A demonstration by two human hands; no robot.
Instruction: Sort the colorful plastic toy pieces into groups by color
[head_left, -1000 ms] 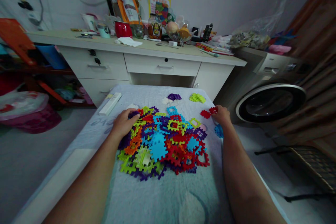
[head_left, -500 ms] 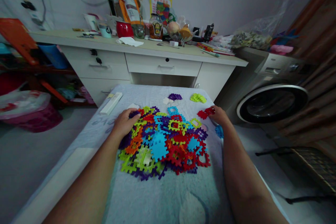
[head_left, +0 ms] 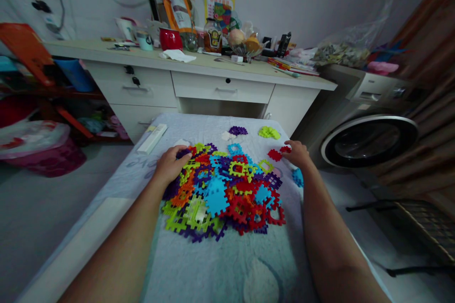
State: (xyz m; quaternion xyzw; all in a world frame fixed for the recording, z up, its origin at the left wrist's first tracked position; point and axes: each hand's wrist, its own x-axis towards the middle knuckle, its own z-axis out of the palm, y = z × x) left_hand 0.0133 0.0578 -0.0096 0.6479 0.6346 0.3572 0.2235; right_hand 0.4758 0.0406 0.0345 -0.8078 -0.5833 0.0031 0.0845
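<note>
Lying in a loose heap on a pale blue cloth (head_left: pixel 213 270), a pile of interlocking plastic tiles (head_left: pixel 223 189) in red, blue, purple, orange and lime green fills the middle of the small bench (head_left: pixel 106 208) in front of the person. The left hand (head_left: pixel 170 165) rests palm down on the pile's left edge, fingers curled over a purple tile; whether it grips that tile cannot be told. The right hand (head_left: pixel 297 154) sits just beyond the pile's right far corner, fingertips pinching a red tile (head_left: pixel 285 149), with a second red tile (head_left: pixel 274 155) touching it. A blue tile (head_left: pixel 297 177) lies beside the right wrist, at the pile's right edge. Past the pile's far side lie three small sorted groups: white tiles (head_left: pixel 226 136), purple tiles (head_left: pixel 238 130) and lime green tiles (head_left: pixel 268 132). A white oblong box (head_left: pixel 152 138) lies to the far left of the pile. Beyond the pile stands a white desk (head_left: pixel 220 87) with drawers, its top crowded with a red mug (head_left: pixel 169 39), jars and papers. To the right of the pile is a front-loading washing machine (head_left: pixel 369 139).
</note>
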